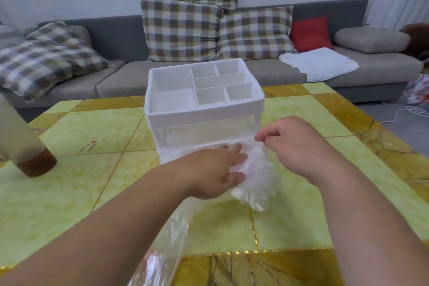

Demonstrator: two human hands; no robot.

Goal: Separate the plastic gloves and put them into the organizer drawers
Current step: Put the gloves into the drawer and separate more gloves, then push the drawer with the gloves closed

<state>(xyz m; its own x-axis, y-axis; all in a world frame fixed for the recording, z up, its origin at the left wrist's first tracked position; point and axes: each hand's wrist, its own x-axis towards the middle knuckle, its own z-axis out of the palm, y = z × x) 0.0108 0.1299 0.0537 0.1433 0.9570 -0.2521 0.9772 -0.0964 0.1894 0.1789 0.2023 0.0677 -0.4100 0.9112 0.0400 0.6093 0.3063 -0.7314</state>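
Glossy yellow-green tiled table (pixel 69 193) before a grey fabric sofa (pixel 116 37). White boxy organizer (pixel 204 90), with a compartmented top tray and clear drawer fronts, stands at 12 o'clock of both hands. Crinkled translucent gloves (pixel 255 174) bunch against its lower front, masking that drawer. Left hand (pixel 213 172) clasps the bunch from 9 o'clock; right hand (pixel 299 146) pinches film at its 12 o'clock edge. Clear bag (pixel 171 234) trails to 6 o'clock, cut off by the frame.

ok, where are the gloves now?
Head view, centre: gloves bunched just in front of the organizer, gripped between the left hand and the right hand, which pinches their top.
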